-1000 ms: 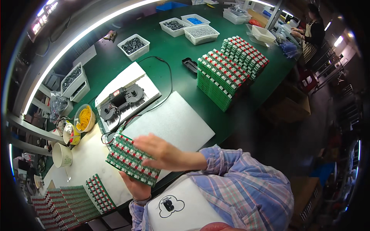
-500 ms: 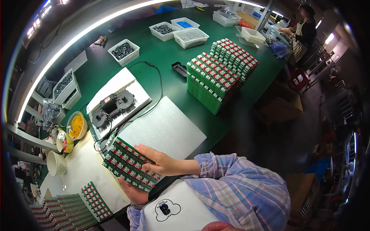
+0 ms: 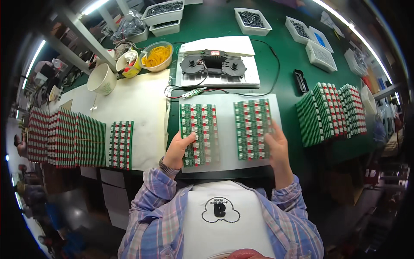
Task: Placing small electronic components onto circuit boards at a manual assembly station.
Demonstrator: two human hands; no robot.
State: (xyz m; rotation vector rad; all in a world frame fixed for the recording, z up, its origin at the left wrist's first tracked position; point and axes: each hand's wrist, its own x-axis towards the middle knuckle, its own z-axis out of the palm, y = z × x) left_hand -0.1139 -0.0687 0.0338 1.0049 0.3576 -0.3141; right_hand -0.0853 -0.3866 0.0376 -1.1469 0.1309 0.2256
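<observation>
Left hand (image 3: 176, 151): clamped on the left circuit-board panel (image 3: 199, 129) at its left edge, thumb over the face.
Right hand (image 3: 279, 147): clamped on the right circuit-board panel (image 3: 251, 129) at its right edge, thumb against the face.
Both panels: green, with rows of white and red components; side by side, apart, over a pale sheet (image 3: 226, 125). Whether they touch it, I cannot tell. The left one's right side is blurred.
Beyond the sheet: a black twin-reel device (image 3: 213, 64) on a white slab (image 3: 215, 44), a black cable (image 3: 278, 69) curving round its right side, and a small strip board (image 3: 194, 93) just in front.
Left side: a stack of panels (image 3: 62, 134), with a separate panel (image 3: 120, 144) just beside it; farther back, a white cup (image 3: 101, 81) and a tub of yellow rubber bands (image 3: 157, 56).
Right side: stacked panels (image 3: 331, 111) on the green table (image 3: 290, 113), near a black plastic tray (image 3: 300, 81).
Far side: a white bin of dark parts (image 3: 254, 30).
</observation>
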